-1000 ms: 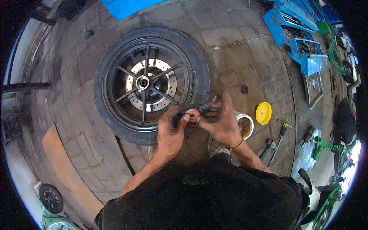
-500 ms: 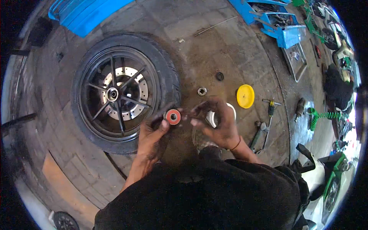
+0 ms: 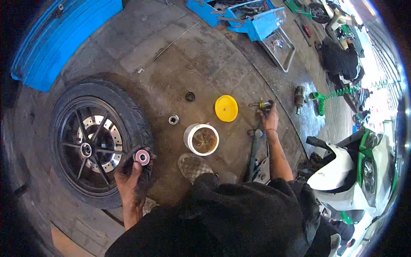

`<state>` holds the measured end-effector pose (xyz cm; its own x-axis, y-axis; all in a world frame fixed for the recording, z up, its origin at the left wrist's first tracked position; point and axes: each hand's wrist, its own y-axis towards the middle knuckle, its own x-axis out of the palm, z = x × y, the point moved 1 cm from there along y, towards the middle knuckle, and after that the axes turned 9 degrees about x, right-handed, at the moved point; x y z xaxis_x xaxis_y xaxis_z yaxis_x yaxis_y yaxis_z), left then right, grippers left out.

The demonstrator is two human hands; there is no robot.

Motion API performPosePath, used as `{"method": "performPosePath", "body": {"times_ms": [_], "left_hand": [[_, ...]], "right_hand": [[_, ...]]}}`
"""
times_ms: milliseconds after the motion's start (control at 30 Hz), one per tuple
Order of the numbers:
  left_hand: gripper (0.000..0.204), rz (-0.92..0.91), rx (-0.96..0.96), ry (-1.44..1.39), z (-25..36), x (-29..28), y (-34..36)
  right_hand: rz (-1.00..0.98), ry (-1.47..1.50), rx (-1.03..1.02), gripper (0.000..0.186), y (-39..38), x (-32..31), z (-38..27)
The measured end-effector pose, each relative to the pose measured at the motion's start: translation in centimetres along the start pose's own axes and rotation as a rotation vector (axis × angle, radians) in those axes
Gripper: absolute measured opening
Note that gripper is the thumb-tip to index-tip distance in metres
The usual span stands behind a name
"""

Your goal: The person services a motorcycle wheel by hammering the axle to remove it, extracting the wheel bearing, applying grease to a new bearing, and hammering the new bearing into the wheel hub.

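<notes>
The left hand [image 3: 128,177] pinches a round metal bearing with a red face [image 3: 142,157] between thumb and fingers, holding it near the lower right side of a black-tyred spoked wheel [image 3: 86,150]; the fingers cover part of its rim, and hand and bearing hide some of the tyre. The right hand [image 3: 269,119] is at a T-handled tool with a yellow band [image 3: 262,104], covering much of it, so how firmly the fingers close cannot be told. Between the hands, an open white round plastic tub [image 3: 188,139] contains a brown, smeary substance, with a yellow round lid [image 3: 226,108] lying apart from it. A blue metal toolbox [image 3: 257,28], cut off above, holds dark tools too jumbled to identify; small things in a silver rectangular metal tray [image 3: 282,60] are unclear.
</notes>
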<state>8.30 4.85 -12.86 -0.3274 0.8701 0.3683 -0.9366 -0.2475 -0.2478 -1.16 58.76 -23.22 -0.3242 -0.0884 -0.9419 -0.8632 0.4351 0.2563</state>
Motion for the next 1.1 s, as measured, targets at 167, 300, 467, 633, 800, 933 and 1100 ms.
{"method": "performPosePath", "body": {"times_ms": [167,300,467,633,800,933,1100], "left_hand": [[0.05,0.062,-0.042,-0.102,0.6,-0.3,0.1],[0.053,0.169,-0.075,-0.005,1.1,-1.7,0.1],[0.049,0.111,-0.077,-0.21,2.4,-0.6,1.0],[0.056,0.025,0.025,-0.128,4.1,-0.2,0.3],[0.057,-0.001,0.098,-0.114,4.2,-0.8,-0.3],[0.055,-0.022,0.136,-0.006,4.0,-1.1,-0.5],[0.055,-0.032,0.166,0.043,4.2,-1.2,-0.4]], "right_hand": [[-0.107,-0.089,0.11,0.076,1.6,1.4,-0.1],[-0.468,0.914,0.142,0.079,-1.8,-3.1,-14.6],[-0.784,0.919,-0.415,0.077,-9.5,-7.9,-29.1],[-0.828,0.791,-0.763,0.082,-13.3,-12.9,-37.3],[-1.159,0.964,-0.39,0.084,-14.6,-11.9,-37.4],[-1.164,0.83,-0.389,0.083,-14.3,-12.9,-37.7],[-1.18,0.958,-0.313,0.088,-14.2,-13.7,-38.6]]}}
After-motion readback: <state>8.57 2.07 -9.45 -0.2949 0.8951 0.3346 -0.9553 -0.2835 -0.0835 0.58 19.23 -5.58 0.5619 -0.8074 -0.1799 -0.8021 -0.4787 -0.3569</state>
